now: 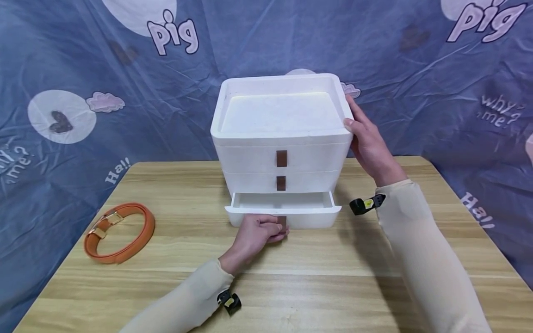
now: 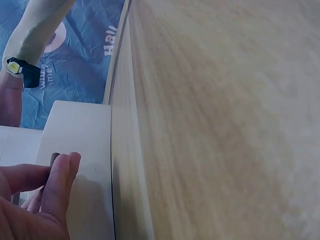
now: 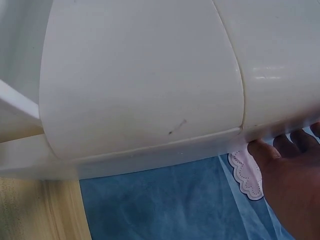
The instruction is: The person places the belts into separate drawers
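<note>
A white drawer cabinet (image 1: 245, 162) with a tray-like top stands on the table. Its bottom drawer (image 1: 310, 219) is pulled partway out, and no contents show inside. My left hand (image 1: 256, 236) pinches the brown pull tab (image 1: 281, 222) on that drawer's front between thumb and fingers. In the left wrist view, the tab (image 2: 54, 159) pokes up past the fingertips. My right hand (image 1: 368, 143) rests against the cabinet's upper right side, its thumb at the rim near the front corner and its fingers along the side. The right wrist view shows the fingertips touching the white side panel (image 3: 145, 75).
A coiled orange belt (image 1: 143, 231) with a metal buckle lies on the left of the wooden table (image 1: 316, 286). Two upper drawers with brown tabs (image 1: 281, 158) are closed. A blue printed cloth (image 1: 250, 37) hangs behind the table.
</note>
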`<state>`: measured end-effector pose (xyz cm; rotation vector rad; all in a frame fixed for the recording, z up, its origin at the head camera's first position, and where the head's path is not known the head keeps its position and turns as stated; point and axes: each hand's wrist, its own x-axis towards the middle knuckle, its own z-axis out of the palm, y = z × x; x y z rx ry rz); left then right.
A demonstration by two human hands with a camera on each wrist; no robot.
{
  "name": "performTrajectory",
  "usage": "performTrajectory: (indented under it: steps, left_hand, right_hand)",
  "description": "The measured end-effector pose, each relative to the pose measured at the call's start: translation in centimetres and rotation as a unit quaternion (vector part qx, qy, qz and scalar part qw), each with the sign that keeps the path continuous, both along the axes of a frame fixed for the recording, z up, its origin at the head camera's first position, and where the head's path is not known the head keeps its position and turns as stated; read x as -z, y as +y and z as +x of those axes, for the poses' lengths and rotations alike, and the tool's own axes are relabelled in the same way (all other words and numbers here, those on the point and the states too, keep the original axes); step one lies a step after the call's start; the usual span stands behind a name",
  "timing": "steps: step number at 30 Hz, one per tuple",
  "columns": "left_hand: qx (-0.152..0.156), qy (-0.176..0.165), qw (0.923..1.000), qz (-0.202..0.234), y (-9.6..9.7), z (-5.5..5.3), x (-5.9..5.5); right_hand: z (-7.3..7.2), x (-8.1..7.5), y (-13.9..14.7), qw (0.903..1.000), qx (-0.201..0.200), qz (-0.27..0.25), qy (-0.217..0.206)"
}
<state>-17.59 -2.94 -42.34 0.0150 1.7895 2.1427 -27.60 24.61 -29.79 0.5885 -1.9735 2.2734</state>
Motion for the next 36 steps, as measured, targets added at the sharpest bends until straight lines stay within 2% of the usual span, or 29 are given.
performTrajectory:
  steps: [16, 26, 36]
  left_hand:
    - [0.001, -0.006, 1.0, 0.007, -0.18, 0.42, -0.04]
    - [0.007, -0.009, 0.9999, 0.012, -0.5, 0.64, 0.04]
    - [0.009, -0.012, 0.9997, 0.021, -0.44, 0.73, 0.33]
  right_hand:
    - [-0.01, -0.04, 0.01, 1.0, 0.001, -0.006, -0.002]
    - [-0.07, 0.02, -0.12, 1.0, 0.003, 0.009, -0.002]
    - [0.01, 0.21, -0.07, 0.9999, -0.003, -0.009, 0.008]
